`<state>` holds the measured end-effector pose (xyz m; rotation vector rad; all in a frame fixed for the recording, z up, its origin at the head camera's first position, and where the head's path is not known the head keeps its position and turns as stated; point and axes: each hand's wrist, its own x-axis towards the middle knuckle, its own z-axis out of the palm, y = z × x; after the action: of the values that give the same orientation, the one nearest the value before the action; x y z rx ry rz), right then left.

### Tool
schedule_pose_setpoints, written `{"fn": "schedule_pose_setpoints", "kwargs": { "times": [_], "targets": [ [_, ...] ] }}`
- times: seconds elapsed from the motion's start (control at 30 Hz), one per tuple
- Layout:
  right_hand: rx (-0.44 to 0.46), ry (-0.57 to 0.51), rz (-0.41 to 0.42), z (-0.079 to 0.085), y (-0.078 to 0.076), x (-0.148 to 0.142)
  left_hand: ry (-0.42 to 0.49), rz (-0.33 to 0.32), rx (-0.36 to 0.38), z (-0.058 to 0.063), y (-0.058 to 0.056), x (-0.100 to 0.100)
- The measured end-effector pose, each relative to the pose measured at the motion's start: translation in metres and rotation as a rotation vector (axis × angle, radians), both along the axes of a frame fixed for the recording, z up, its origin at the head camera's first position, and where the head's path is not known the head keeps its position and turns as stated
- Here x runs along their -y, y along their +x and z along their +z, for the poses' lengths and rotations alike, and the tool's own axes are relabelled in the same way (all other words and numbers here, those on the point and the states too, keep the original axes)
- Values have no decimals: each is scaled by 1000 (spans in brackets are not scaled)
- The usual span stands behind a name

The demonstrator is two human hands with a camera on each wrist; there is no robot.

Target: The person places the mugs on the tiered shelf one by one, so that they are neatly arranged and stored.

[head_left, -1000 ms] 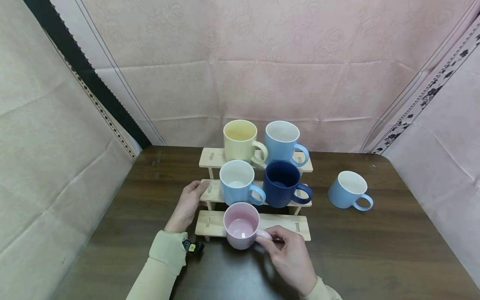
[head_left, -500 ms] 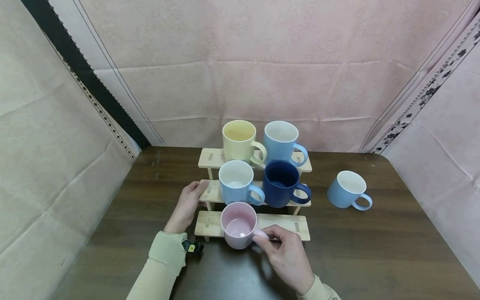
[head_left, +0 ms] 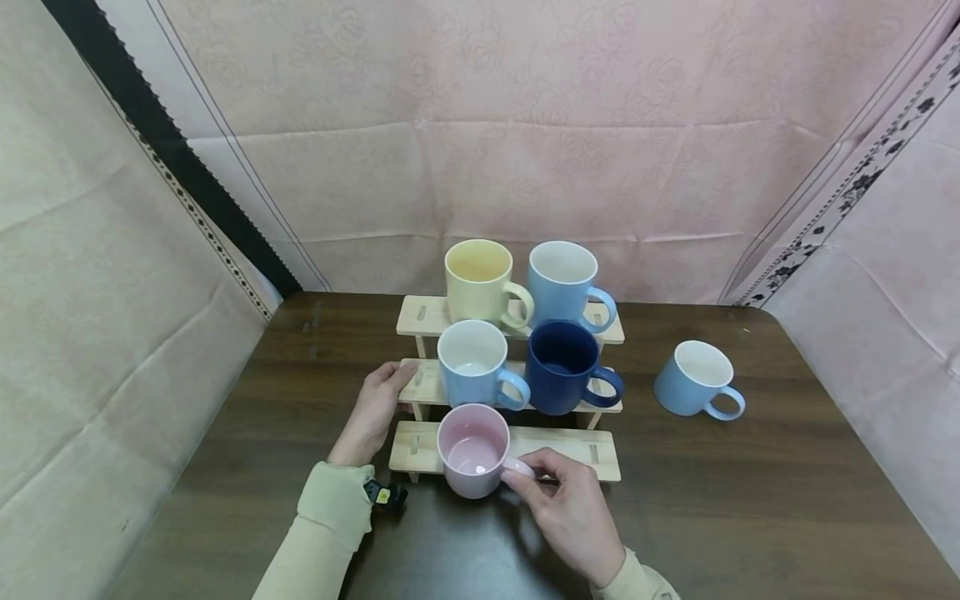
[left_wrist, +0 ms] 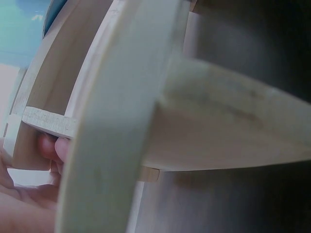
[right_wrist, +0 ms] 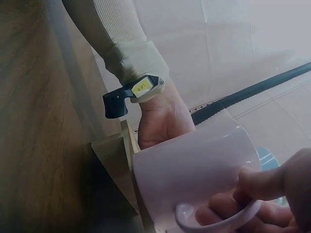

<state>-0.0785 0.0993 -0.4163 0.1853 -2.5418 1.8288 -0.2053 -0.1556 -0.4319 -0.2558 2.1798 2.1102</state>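
Note:
A pink mug [head_left: 474, 454] is at the left part of the lowest step of a wooden three-step rack [head_left: 558, 450]. My right hand [head_left: 566, 508] pinches its handle between thumb and fingers; the right wrist view shows fingers [right_wrist: 221, 206] through the handle loop. My left hand [head_left: 372, 412] grips the left end of the middle step, its fingertips [left_wrist: 62, 148] curled under the board in the left wrist view. Just behind the pink mug, on the middle step, stand a light blue mug [head_left: 471, 367] and a dark blue mug [head_left: 558, 379].
On the top step are a pale yellow mug [head_left: 472, 292] and another light blue mug [head_left: 558, 283]. A third light blue mug [head_left: 690, 383] sits tilted on the brown table [head_left: 750, 500] to the right. Pale cloth [head_left: 525, 167] hangs behind and at both sides.
The pink mug has shifted slightly to the left along the lowest step, with my right hand following on its handle. My left hand keeps its grip on the rack.

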Motion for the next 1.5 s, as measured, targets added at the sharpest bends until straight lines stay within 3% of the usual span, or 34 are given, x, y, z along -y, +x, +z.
{"fn": "schedule_pose_setpoints", "kwargs": {
  "times": [0.27,0.4,0.53,0.73,0.83,1.0,1.27,1.5],
  "targets": [
    [-1,45,55,3,1,-2,-6,1,0,0,0,0],
    [1,106,32,7,4,-8,-11,-3,1,-1,1,0],
    [-27,160,-51,15,4,-24,-15,0,-2,-1,1,0],
    [-221,235,-213,24,-1,-61,-12,8,-6,-1,0,0],
    [-258,268,-308,27,-6,-79,-14,7,-1,0,0,0],
    [-268,306,-455,30,-16,-106,-17,0,5,1,1,0],
    [-306,307,-603,24,-40,-142,-15,1,0,0,1,0],
    [-171,367,-583,13,-61,-163,-13,-1,7,0,1,0]
  ]
}}
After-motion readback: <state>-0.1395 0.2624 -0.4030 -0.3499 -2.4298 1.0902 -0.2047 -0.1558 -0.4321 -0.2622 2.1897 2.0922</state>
